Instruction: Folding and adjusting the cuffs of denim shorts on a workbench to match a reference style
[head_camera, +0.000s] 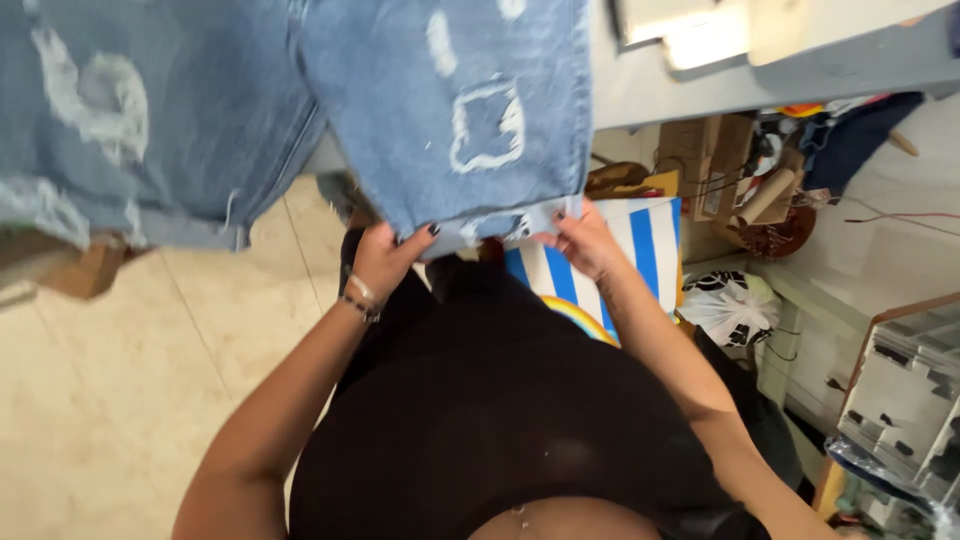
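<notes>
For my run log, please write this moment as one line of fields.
left hand: grips jeans hem | right hand: grips same hem | jeans: light blue, distressed, hanging off table edge

— What do we have off to the right, under the grey surface?

— We see a blue-and-white striped bag just below its edge; beside it sit cardboard boxes, a cardboard tube lying tilted, and a round brown woven basket; a knotted white plastic bag with dark print rests lower down; dark blue cloth hangs near the surface's edge.

— And elsewhere?

— We note pale beige floor tiles on the left; a brown cardboard piece lies at the far left; a clear plastic drawer unit stands at the lower right.
</notes>
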